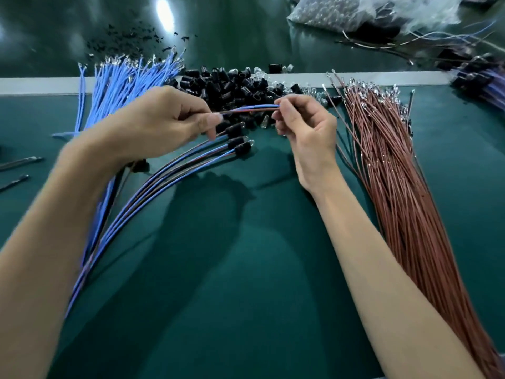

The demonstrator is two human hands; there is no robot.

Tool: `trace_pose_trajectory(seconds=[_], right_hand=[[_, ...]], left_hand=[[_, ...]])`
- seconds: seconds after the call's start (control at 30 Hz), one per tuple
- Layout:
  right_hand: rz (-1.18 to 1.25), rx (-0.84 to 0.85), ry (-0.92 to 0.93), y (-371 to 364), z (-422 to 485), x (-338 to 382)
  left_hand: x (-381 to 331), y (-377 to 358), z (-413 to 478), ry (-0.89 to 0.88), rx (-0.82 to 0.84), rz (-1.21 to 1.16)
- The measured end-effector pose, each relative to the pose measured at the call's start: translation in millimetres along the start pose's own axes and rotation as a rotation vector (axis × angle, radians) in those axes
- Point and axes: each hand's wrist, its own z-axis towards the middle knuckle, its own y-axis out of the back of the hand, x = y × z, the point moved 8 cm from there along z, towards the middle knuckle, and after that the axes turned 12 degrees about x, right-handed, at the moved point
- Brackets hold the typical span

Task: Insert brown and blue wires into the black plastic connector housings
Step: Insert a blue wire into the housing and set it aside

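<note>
A blue and a brown wire pair stretches between my two hands above the table. My left hand pinches the pair near its middle, and my right hand pinches its far end with curled fingers. A heap of black connector housings lies just behind the hands. Several finished blue-brown wire pairs with black housings fan out under my left hand. Loose blue wires lie at the left, and a thick bundle of brown wires lies at the right.
The green table mat spreads below my arms. A pale strip runs across the table's back. Clear plastic bags with small parts sit at the back right, with more assembled wires at the right edge. Small clear bulbs mix into the housings.
</note>
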Motion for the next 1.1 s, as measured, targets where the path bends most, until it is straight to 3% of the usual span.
trace_pose_trajectory(seconds=[0.07, 0.17, 0.3, 0.4, 0.53, 0.73, 0.87, 0.97, 1.1], right_hand=[[-0.007, -0.098, -0.061, 9.7, 1.7, -5.7], [-0.332, -0.077, -0.095, -0.2, 0.9, -8.1], [-0.502, -0.037, -0.11, -5.9, 0.5, -6.5], [-0.546, 0.007, -0.102, -9.7, 0.5, -4.1], [-0.673, 0.136, -0.072, -25.8, -2.7, -4.8], [-0.695, 0.078, 0.011, -26.1, -3.6, 4.0], [-0.873, -0.131, 0.086, -10.0, -5.9, 15.9], [-1.034, -0.034, -0.039, -11.4, -0.1, 2.8], [-1.128, 0.014, -0.074, -15.2, 1.9, -2.1]], left_hand=[[8.8, 19.8, -18.3, 0.028, -0.054, 0.054], [17.5, 23.8, -44.0, 0.052, -0.067, 0.12], [19.0, -33.8, -62.2, 0.146, 0.278, -0.104], [18.4, -48.8, -58.4, 0.188, 0.375, 0.16], [22.8, -27.3, -42.6, 0.301, 0.232, 0.554], [-18.7, -29.9, 4.5, 0.283, -0.137, 0.615], [-21.5, -50.8, 12.0, 0.186, -0.146, 0.613], [-11.1, -34.2, 5.9, 0.077, -0.196, 0.561], [-7.1, -25.0, 6.4, -0.03, -0.108, 0.541]])
